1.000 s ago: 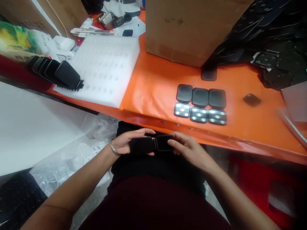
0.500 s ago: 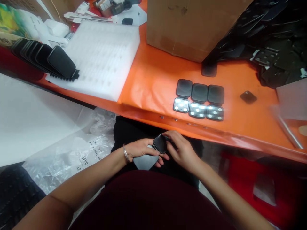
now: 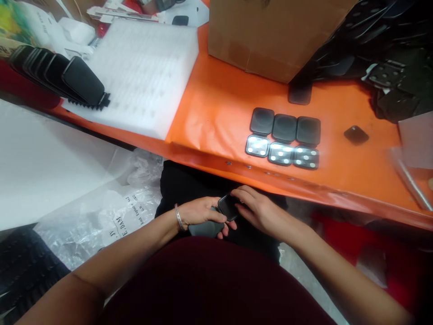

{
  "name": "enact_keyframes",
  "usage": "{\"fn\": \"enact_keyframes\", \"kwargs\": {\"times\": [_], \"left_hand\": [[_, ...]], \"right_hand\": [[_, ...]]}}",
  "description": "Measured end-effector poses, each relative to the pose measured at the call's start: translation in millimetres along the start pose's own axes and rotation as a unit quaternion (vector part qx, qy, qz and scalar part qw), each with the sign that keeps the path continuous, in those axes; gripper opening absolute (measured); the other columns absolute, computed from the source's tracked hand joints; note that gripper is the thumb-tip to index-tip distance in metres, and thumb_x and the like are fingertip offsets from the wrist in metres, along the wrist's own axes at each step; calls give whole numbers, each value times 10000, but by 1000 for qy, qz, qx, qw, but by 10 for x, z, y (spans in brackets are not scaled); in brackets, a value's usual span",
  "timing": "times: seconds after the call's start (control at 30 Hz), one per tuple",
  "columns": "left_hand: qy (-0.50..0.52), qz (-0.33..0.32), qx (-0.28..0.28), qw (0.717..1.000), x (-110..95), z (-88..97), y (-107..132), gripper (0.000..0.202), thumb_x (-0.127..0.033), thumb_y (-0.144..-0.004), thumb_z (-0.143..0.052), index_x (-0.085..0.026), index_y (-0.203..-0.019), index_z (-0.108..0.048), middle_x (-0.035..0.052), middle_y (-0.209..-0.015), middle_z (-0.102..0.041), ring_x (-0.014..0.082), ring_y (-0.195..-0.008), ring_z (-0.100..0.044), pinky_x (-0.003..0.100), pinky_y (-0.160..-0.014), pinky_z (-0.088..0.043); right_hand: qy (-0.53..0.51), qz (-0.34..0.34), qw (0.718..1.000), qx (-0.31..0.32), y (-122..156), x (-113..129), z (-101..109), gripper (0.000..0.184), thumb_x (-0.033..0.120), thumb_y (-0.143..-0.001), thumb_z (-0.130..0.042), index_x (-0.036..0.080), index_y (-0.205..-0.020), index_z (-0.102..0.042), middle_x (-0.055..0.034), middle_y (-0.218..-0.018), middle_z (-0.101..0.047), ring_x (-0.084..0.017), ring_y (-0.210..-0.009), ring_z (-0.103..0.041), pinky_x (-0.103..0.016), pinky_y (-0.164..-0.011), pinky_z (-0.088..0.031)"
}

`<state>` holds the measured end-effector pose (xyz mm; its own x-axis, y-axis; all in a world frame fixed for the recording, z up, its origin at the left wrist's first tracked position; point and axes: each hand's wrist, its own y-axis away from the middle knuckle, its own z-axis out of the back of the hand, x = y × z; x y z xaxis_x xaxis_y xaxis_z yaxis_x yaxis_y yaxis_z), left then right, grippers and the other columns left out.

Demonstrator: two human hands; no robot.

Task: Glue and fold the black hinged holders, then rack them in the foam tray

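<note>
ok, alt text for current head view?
The left hand holds a dark two-part piece, right hand at its black end. Beyond, an orange table bears two rows of dark panels, a white foam block and a cardboard box.

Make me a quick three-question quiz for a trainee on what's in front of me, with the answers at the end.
1. Count: how many white-dotted panels lie in the row closest to the near edge of the orange tabletop?
2. True or false: the bracelet is worn on the right wrist.
3. Multiple choice: what is at the fingers of both the left hand and the right hand?
A. a cardboard box
B. a black piece
C. a foam block

Key: 1. Three. 2. False; it is on the left. 3. B.
</note>
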<state>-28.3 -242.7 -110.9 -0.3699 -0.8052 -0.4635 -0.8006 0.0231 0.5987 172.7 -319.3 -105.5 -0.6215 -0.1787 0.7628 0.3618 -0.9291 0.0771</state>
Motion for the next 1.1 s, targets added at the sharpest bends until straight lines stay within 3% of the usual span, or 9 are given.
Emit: {"fn": "enact_keyframes", "kwargs": {"times": [0.13,0.23,0.4,0.47,0.53,0.63,0.77,0.9,1.1], "left_hand": [[-1,-10,-5,1000,29,-38,17,229,-225,-748,-695,-129,-912,-567,86,-904,-674,147,-684,-645,294,-646,-524],[-3,-8,-14,1000,26,-16,18,230,-242,-750,-692,-128,-909,-571,80,-885,-672,142,-667,-639,283,-632,-514],[-35,23,-1,999,-60,8,10,260,-305,-762,-690,-114,-915,-601,85,-854,-677,132,-623,-626,244,-591,-487],[-42,36,-20,998,-114,-12,-6,326,-382,-780,-678,-129,-964,-585,105,-946,-684,136,-633,-632,238,-573,-482],[-58,45,-44,996,-175,-28,-44,399,-495,-835,-589,-126,-984,-576,112,-890,-692,139,-613,-630,225,-549,-464],[-84,28,-61,994,-264,-61,-131,438,-535,-861,-532,-122,-999,-575,117,-840,-697,142,-597,-626,224,-542,-456],[-101,-32,-70,992,-344,-154,-196,385,-442,-815,-641,-130,-1033,-590,133,-1009,-686,144,-656,-643,252,-622,-491],[-81,-86,-98,988,-408,-203,-172,334,-310,-746,-728,-112,-992,-621,100,-909,-695,145,-686,-655,253,-672,-503],[18,-142,-162,976,-452,-131,-85,411,-271,-687,-774,-131,-1016,-571,77,-808,-702,158,-660,-676,252,-645,-519]], "right_hand": [[3,-1,999,36,-18,12,70,256,131,-907,-448,188,-1150,-508,-81,-978,-581,-177,-785,-604,-308,-664,-532],[14,12,1000,21,-11,-7,20,261,130,-907,-455,193,-1152,-521,-84,-988,-595,-184,-810,-615,-310,-678,-540],[69,2,984,-165,73,5,-104,346,147,-917,-479,183,-1260,-460,-135,-1133,-586,-223,-1011,-604,-357,-833,-538],[82,-13,964,-253,140,-4,-46,324,148,-909,-508,193,-1227,-469,-116,-1096,-604,-213,-1019,-602,-349,-848,-530],[98,-38,943,-315,233,-40,88,232,147,-906,-514,204,-1131,-514,-91,-1026,-624,-204,-985,-610,-345,-835,-526],[108,-97,920,-363,410,-92,314,97,152,-908,-492,203,-953,-563,-63,-893,-631,-188,-851,-621,-328,-750,-526],[82,-143,905,-392,510,-76,381,95,170,-908,-489,201,-871,-571,-55,-821,-628,-178,-753,-610,-313,-670,-513],[54,-75,922,-375,307,5,187,139,132,-902,-496,214,-976,-579,-75,-914,-640,-210,-874,-614,-368,-769,-523],[56,49,935,-347,-150,131,-86,343,45,-871,-506,217,-1159,-572,-111,-1121,-617,-250,-1067,-545,-455,-871,-513]]}}
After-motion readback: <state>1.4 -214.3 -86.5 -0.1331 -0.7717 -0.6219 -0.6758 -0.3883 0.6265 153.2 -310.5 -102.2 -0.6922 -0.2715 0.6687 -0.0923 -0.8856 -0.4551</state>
